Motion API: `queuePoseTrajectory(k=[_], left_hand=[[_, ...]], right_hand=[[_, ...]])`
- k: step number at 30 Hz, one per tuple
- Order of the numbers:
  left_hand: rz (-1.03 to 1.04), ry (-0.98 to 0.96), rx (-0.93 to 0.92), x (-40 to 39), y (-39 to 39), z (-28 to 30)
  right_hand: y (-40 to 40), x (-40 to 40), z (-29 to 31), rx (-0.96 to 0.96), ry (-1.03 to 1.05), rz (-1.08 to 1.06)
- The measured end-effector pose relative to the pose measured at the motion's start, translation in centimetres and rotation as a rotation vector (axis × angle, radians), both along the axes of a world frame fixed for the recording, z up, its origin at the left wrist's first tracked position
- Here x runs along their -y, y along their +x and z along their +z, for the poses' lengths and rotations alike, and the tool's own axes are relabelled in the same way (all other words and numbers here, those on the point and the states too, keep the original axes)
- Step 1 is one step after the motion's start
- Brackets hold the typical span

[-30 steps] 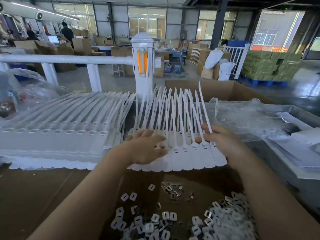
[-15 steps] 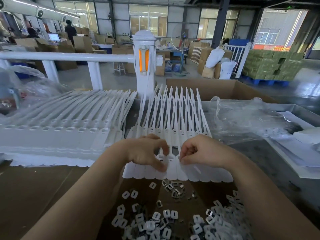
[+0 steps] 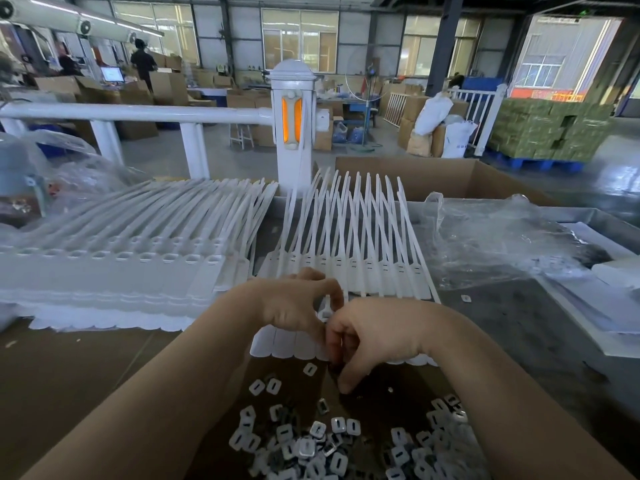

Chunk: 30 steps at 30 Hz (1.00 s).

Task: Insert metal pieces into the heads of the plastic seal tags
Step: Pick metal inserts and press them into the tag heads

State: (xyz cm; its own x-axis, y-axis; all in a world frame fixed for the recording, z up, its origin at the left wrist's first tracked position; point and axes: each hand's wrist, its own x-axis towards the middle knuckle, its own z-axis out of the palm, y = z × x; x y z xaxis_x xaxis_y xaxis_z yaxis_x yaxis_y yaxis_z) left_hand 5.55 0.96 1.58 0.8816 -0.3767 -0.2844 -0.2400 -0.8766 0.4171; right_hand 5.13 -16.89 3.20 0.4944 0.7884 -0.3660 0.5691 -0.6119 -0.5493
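A factory hall in daylight — tall windows (image 3: 299, 39) line the far wall above stacked cardboard boxes (image 3: 166, 86). A white railing (image 3: 131, 112) runs to a post (image 3: 293, 126) with orange reflectors. At right, green cartons (image 3: 547, 129) sit on blue pallets — the concrete floor (image 3: 616, 171) shines. A dark steel column (image 3: 443, 43) rises beyond.

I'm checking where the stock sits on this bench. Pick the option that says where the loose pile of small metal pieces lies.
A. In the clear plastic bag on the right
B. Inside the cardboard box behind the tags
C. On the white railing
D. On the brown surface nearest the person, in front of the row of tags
D: the metal pieces lie scattered on the brown surface below the hands, nearer the camera than the row of white tags.
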Motion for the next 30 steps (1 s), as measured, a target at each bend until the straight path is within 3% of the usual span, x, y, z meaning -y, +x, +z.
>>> queuePoseTrajectory(k=[5, 9, 23, 27, 30], left_hand=[[0.006, -0.163, 0.022, -0.9, -0.9, -1.3], [0.026, -0.159, 0.124, -1.1, -1.7, -2.1], [0.027, -0.157, 0.116, -0.7, -2.2, -1.4], [0.049, -0.165, 0.109, -0.7, -2.3, -1.2], [0.046, -0.145, 0.090, -0.5, -2.5, -1.0]], right_hand=[[-0.4, -0.3, 0.2, 0.035, -0.033, 0.011], [-0.7, -0.4, 0.5, 0.049, -0.032, 0.006], [-1.1, -0.6, 0.5, -0.022, 0.020, -0.038], [-1.0, -0.4, 0.2, -0.014, 0.089, -0.068], [-0.7, -0.4, -0.3, 0.031, 0.296, -0.219]])
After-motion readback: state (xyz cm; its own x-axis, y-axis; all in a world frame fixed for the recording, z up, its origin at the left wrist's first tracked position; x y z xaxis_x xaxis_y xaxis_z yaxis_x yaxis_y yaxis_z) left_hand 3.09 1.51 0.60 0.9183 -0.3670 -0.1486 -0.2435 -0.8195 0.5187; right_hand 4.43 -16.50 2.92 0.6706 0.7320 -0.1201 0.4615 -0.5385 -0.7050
